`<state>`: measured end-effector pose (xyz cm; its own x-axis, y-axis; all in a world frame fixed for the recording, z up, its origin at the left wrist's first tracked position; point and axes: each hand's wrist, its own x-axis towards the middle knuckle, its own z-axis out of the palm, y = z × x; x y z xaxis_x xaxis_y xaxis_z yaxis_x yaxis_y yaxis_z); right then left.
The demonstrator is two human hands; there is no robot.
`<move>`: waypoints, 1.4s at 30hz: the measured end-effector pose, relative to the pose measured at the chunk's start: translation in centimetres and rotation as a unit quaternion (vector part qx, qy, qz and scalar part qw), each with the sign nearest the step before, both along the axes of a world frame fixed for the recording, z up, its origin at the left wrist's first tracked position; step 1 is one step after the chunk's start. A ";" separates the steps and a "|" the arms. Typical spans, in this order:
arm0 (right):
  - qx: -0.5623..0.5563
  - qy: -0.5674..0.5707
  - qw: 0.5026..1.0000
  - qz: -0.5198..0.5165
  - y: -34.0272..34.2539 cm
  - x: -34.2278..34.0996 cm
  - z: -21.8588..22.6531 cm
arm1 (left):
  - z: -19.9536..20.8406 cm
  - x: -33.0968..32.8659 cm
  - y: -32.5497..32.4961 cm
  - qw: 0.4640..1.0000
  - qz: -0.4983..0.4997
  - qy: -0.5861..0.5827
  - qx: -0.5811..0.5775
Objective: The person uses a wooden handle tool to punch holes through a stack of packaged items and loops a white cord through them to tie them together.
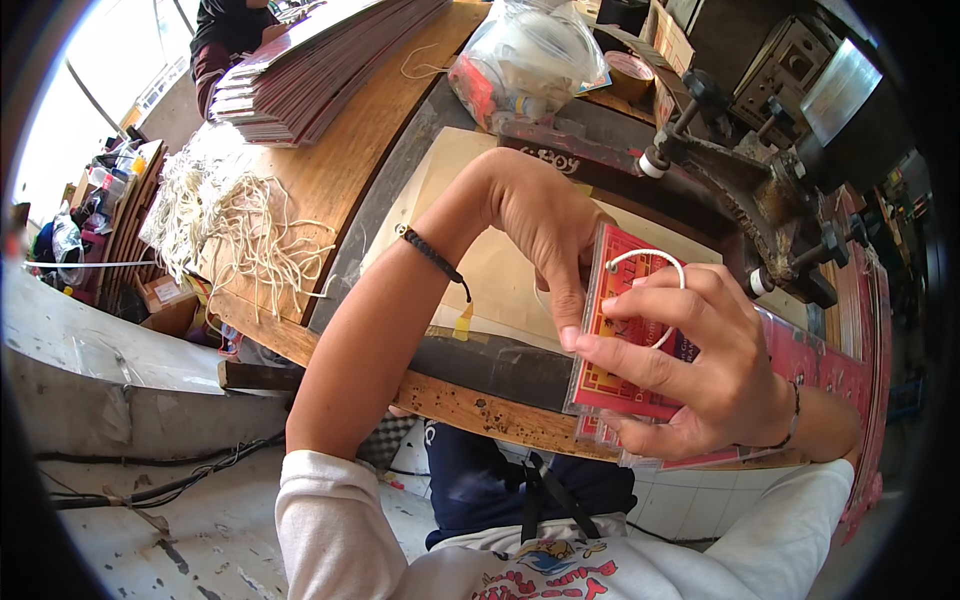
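A flat red printed piece [628,248] with yellow ornament and glossy edges is tilted up in front of me at the right; it looks like a folded paper bag. From a hole near its top a white cord [660,255] loops out over its face and down behind my right fingers. My left hand [550,225] is bent over at the wrist, its thumb pressing the piece's left edge; its other fingers are partly hidden behind. My right hand [705,365] curls across the front, fingers on the printed face beside the cord.
Loose white cords [250,235] lie heaped at the left. A stack of flat pieces [290,90] stands far left, a stuffed clear plastic bag [525,60] at the back. A metal machine arm [760,190] juts in from the right. More red pieces [825,360] lie under my right forearm.
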<state>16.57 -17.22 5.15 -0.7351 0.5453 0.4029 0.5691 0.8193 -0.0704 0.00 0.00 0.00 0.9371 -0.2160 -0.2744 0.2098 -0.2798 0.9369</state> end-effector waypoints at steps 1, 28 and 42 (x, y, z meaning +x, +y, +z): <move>-0.001 0.012 1.000 0.000 0.1 0.0 -0.1 | 0.2 -0.1 -0.1 1.000 0.004 0.001 0.008; -0.170 0.171 0.970 0.026 1.8 1.0 -0.6 | 5.7 -4.0 1.3 0.970 0.195 -0.141 0.035; -0.492 0.361 0.782 -0.129 1.9 1.6 -0.4 | 5.4 -1.0 -1.1 0.962 0.198 -0.187 -0.006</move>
